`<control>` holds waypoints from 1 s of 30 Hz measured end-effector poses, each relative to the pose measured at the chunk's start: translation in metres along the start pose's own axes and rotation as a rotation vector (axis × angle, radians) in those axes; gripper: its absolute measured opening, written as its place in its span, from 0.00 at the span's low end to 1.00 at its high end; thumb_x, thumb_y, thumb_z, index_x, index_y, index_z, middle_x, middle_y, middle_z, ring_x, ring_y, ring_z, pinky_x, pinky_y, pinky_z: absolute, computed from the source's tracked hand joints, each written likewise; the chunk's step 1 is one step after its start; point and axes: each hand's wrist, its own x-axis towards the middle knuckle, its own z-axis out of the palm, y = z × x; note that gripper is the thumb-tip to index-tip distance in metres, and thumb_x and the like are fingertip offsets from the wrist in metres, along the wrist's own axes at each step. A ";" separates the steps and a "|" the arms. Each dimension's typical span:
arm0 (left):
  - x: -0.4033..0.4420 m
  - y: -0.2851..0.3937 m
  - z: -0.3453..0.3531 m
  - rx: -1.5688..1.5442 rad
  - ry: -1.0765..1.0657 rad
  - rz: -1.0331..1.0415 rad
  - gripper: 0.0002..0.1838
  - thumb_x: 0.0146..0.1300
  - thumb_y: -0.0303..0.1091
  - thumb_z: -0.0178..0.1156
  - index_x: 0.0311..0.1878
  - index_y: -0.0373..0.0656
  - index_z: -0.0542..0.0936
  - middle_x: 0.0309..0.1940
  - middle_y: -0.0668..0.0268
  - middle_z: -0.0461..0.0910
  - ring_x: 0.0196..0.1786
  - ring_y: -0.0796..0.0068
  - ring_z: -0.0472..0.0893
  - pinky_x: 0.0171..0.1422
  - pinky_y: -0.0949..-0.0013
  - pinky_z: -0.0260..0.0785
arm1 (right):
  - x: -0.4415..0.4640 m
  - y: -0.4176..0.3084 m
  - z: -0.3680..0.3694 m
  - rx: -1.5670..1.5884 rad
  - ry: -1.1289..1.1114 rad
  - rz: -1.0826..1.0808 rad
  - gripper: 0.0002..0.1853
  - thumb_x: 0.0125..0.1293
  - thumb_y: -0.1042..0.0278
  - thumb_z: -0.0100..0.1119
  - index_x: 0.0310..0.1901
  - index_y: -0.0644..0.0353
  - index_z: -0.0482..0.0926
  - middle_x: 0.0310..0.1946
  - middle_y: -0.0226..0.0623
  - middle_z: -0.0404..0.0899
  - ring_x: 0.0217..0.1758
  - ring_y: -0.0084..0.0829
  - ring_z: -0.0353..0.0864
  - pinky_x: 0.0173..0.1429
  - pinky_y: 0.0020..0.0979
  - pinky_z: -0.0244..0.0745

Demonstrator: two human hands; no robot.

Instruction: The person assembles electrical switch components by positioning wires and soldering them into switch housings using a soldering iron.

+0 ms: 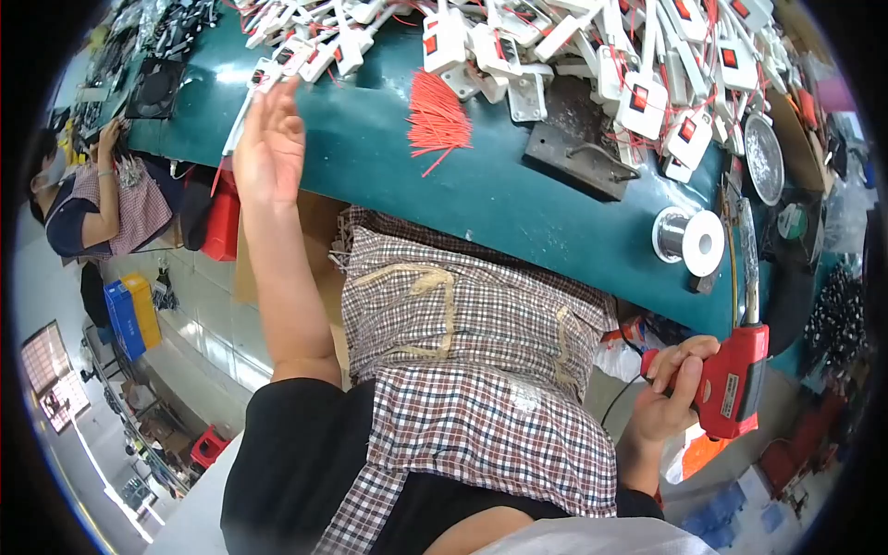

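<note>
My left hand (271, 153) is raised at the table's left front edge, palm up and fingers extended. Its fingertips are beside a white switch piece (265, 76) with a long strip; whether they touch it is hard to tell. At the right, my right hand (675, 388) is wrapped round the handle of a red soldering gun (735, 381), whose metal tip points up over the table. A spool of solder wire (689, 242) lies just left of that tip. Red wires (437, 116) lie in a bundle mid-table, near a dark metal block with a handle (581, 163).
White switch parts (640, 104) with red wires are heaped along the back of the green table (370, 157). A round metal dish (763, 159) stands at the right. Another person (88, 203) works at the far left, near a black fan (155, 88).
</note>
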 end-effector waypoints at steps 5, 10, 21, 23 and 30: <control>-0.008 -0.002 0.026 0.389 -0.088 0.027 0.19 0.69 0.34 0.58 0.58 0.31 0.75 0.48 0.55 0.83 0.40 0.80 0.81 0.40 0.79 0.73 | -0.001 -0.001 0.001 0.021 -0.038 -0.024 0.07 0.69 0.71 0.52 0.44 0.66 0.71 0.31 0.33 0.67 0.17 0.16 0.59 0.23 0.21 0.58; 0.031 -0.015 0.046 1.085 0.038 0.459 0.12 0.64 0.37 0.62 0.46 0.41 0.84 0.37 0.65 0.87 0.33 0.76 0.83 0.37 0.73 0.73 | -0.006 0.000 -0.002 -0.016 0.004 -0.020 0.07 0.69 0.73 0.53 0.45 0.64 0.71 0.32 0.33 0.69 0.17 0.15 0.59 0.24 0.21 0.58; 0.103 -0.006 0.056 1.581 0.004 0.426 0.21 0.52 0.56 0.68 0.29 0.44 0.89 0.21 0.64 0.83 0.25 0.68 0.82 0.33 0.64 0.72 | -0.012 0.003 -0.004 -0.009 -0.059 -0.028 0.09 0.70 0.75 0.51 0.49 0.67 0.74 0.33 0.33 0.70 0.19 0.16 0.58 0.26 0.21 0.57; 0.102 0.000 0.059 1.332 -0.144 0.317 0.20 0.51 0.52 0.70 0.29 0.42 0.89 0.19 0.66 0.82 0.23 0.76 0.77 0.32 0.68 0.69 | -0.013 0.004 -0.004 -0.002 -0.053 -0.013 0.09 0.70 0.76 0.51 0.49 0.67 0.74 0.33 0.33 0.70 0.19 0.16 0.58 0.26 0.21 0.57; 0.048 -0.005 0.066 0.606 -0.215 0.350 0.10 0.61 0.33 0.64 0.38 0.36 0.86 0.30 0.69 0.83 0.24 0.89 0.66 0.25 0.80 0.55 | -0.011 0.001 0.000 0.030 -0.058 0.006 0.10 0.70 0.75 0.51 0.50 0.67 0.74 0.34 0.33 0.70 0.20 0.15 0.58 0.26 0.21 0.59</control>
